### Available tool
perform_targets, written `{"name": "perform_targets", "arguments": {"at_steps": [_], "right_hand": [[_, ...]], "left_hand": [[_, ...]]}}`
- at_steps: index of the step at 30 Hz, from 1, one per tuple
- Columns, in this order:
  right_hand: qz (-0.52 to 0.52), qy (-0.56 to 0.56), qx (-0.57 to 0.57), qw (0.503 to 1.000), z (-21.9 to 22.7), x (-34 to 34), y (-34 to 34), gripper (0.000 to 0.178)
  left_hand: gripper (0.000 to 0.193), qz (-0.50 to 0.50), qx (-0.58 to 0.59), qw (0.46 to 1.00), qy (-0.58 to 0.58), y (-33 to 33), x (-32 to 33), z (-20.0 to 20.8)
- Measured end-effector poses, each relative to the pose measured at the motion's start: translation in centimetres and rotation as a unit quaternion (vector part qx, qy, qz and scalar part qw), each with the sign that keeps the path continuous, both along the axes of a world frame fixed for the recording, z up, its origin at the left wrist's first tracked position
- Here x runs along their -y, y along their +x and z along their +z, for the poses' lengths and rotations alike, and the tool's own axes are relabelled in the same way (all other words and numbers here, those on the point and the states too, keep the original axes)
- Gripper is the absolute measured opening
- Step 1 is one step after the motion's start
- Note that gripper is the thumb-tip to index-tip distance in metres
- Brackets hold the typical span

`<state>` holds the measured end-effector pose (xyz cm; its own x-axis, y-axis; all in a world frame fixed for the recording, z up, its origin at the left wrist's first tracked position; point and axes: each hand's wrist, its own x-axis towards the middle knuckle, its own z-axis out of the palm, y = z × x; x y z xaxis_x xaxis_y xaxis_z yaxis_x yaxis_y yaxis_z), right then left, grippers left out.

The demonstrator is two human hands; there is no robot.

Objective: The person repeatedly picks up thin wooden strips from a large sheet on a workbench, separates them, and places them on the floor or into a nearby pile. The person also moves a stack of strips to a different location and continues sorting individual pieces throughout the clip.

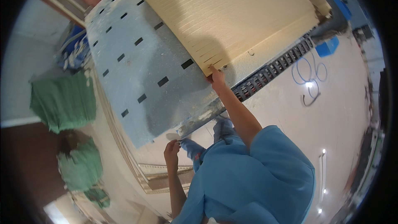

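A tan board (236, 12) with rows of thin parallel slots lies on a grey machine table (137, 70) that has dark rectangular holes. At the board's near left corner is my right hand (218, 79). Its index finger lies on top beside the last short slots, while the other fingers curl at the edge, partly hidden. My left hand (171, 149) hangs by the table's near corner, away from the board. Its fingers are pinched together, with a small dark tip showing at them that is too small to name.
A black slotted cable duct (271, 68) runs along the table's near right edge. Blue hose (304, 72) lies coiled on the floor near a blue bin (327, 47). Green sacks (64, 101) stand at the left. Wooden strips (166, 180) lie on the floor below the table.
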<state>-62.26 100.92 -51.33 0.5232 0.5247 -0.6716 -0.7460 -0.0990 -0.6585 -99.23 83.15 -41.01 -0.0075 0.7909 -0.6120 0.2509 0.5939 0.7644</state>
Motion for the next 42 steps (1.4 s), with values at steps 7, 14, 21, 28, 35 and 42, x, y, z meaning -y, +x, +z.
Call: {"name": "perform_targets", "arguments": {"at_steps": [7, 14, 21, 28, 35, 42], "right_hand": [[-0.052, -0.167, 0.139, 0.975, -0.1, -1.9, -1.1, 0.034], [-0.004, -0.304, 0.207, 0.930, 1.0, -3.1, 1.5, 0.036], [-0.062, -0.226, 0.201, 0.951, -0.6, -2.5, 0.4, 0.032], [-0.102, -0.173, 0.125, 0.972, -1.9, -2.4, -0.9, 0.035], [-0.201, -0.089, 0.138, 0.966, -1.0, -2.8, -3.2, 0.039], [-0.257, -0.145, 0.198, 0.935, -1.3, -3.7, -4.8, 0.039]], "left_hand": [[0.029, -0.100, 0.074, 0.989, 0.074, -11.9, -11.2, -1.1], [0.031, -0.270, -0.024, 0.956, 0.115, -24.8, -22.4, -2.0], [0.029, -0.232, 0.014, 0.971, 0.060, -29.2, -26.5, -1.3], [0.027, -0.328, 0.041, 0.943, 0.040, -23.4, -26.1, -0.3], [0.034, -0.443, 0.149, 0.882, 0.055, -8.8, -34.6, 3.9], [0.051, -0.403, 0.206, 0.888, -0.080, 10.9, -53.2, -3.3]]}}
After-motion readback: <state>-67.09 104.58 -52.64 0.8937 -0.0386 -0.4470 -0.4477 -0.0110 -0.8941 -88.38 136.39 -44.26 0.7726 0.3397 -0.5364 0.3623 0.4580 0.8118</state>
